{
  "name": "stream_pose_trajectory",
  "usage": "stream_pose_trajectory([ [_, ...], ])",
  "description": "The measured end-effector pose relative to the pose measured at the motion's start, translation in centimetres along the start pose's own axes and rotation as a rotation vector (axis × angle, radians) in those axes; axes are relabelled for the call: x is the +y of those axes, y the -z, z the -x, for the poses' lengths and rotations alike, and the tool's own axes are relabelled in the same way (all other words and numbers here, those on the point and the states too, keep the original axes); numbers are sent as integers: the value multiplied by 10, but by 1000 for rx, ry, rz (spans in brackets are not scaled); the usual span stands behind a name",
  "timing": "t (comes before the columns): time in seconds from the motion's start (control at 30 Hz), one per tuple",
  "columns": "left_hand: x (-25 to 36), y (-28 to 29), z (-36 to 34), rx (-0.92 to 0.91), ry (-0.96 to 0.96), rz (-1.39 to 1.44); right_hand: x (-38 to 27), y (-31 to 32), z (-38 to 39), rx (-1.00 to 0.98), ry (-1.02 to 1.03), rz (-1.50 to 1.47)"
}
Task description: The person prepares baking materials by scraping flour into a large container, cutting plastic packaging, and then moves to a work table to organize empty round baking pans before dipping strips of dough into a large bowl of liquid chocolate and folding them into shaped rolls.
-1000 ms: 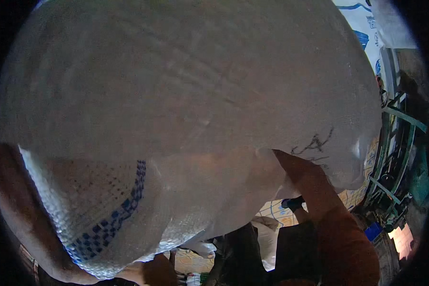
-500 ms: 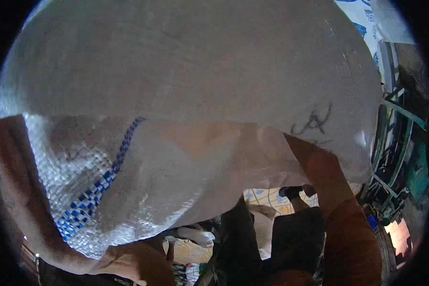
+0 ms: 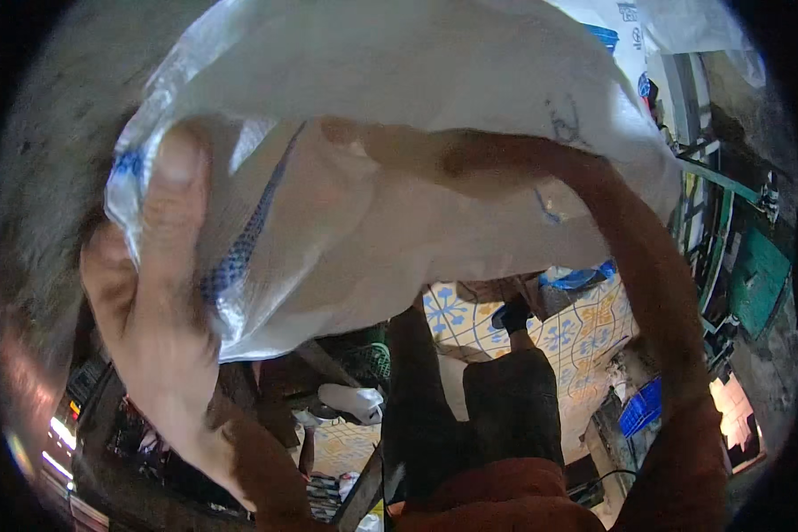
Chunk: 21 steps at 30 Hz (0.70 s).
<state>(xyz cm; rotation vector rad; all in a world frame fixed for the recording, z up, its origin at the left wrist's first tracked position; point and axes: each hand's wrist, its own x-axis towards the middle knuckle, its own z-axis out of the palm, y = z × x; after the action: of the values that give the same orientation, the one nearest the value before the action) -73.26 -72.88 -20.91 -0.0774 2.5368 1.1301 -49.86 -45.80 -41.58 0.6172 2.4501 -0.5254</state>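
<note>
A big white woven sack (image 3: pixel 417 80) with a blue checked stripe fills the upper half of the view, held up close to the camera. My left hand (image 3: pixel 155 293) grips its lower left edge, thumb pressed on the fabric next to the stripe. My right arm rises along the right side, and my right hand (image 3: pixel 399 151) is inside or behind the sack, seen only as a shape through the thin weave. Below the sack I see my dark trousers (image 3: pixel 505 408).
A floor of patterned blue and yellow tiles (image 3: pixel 576 332) lies below. A white object (image 3: pixel 350 399) sits on the floor near my legs. A blue crate (image 3: pixel 643 408) and green metal frames (image 3: pixel 727 257) stand at the right. Dark clutter fills the lower left.
The sack has lifted and swung up, uncovering the floor and my legs. My left hand has come much closer to the camera, and my right arm has reached higher into the sack.
</note>
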Motion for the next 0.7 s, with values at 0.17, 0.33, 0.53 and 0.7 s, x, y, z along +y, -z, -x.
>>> stream_pose_trajectory([
  [0.17,29,3,-12,-214,-266,128,-22,83,129,13,-61,-68],
  [0.33,38,-43,7,-270,-354,207,-13,117,260,-103,-234,-180],
  [0.53,89,-53,41,-252,-405,325,-3,147,372,-186,-448,-311],
  [0.7,175,-102,100,-561,-569,19,23,117,435,-191,-587,-460],
])
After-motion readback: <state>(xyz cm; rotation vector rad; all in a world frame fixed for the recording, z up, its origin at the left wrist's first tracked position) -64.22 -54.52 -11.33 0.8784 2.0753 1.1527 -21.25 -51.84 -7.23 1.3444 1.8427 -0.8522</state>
